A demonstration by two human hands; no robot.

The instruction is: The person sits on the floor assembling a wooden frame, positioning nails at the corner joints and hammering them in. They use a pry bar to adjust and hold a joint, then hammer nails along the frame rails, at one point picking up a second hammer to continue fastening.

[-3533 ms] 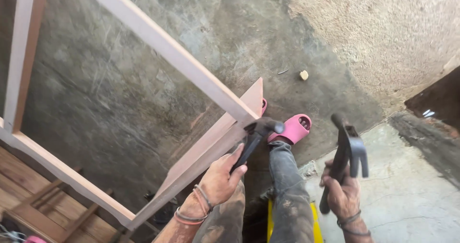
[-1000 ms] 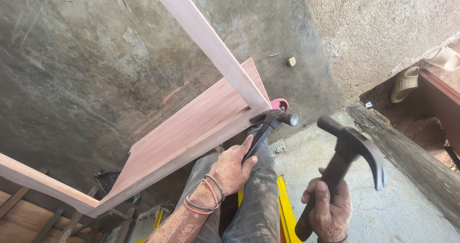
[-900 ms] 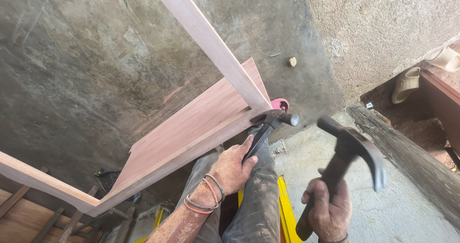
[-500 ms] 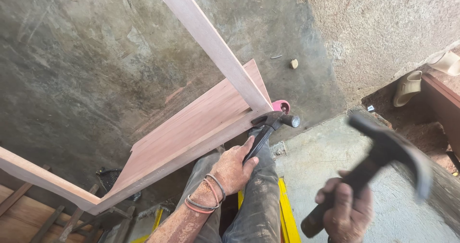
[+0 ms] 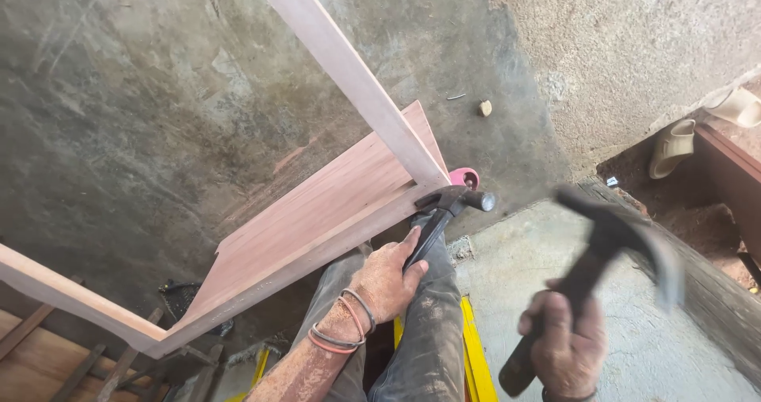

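- Hands first: the left hand [image 5: 388, 279] is wrapped closed around the dark handle of a claw hammer [image 5: 444, 212], thumb lying along the grip, with thin bands around the wrist.
- That hammer's head sits right at the corner of the wooden frame [image 5: 317, 220], touching the spot where the narrow upright rail [image 5: 349, 77] meets the wide bottom board.
- The right hand [image 5: 564, 346] is fisted tight around the handle of a second hammer [image 5: 610, 243], which is raised to the right of the frame, well apart from the wood; its head is blurred.
- The frame is of pale reddish timber, tilted, its long lower edge running down to the left edge of the picture.
- The person's leg in dusty grey trousers [image 5: 428, 331] lies below the frame corner, between the two hands; a pink sandal [image 5: 465, 177] shows just behind the first hammer's head.
- A yellow strip [image 5: 474, 362] lies beside the leg, on the concrete floor [image 5: 143, 132].
- A small wood offcut [image 5: 485, 108] lies on the floor further off.
- Two beige sandals [image 5: 682, 136] lie at the right near a dark ledge.
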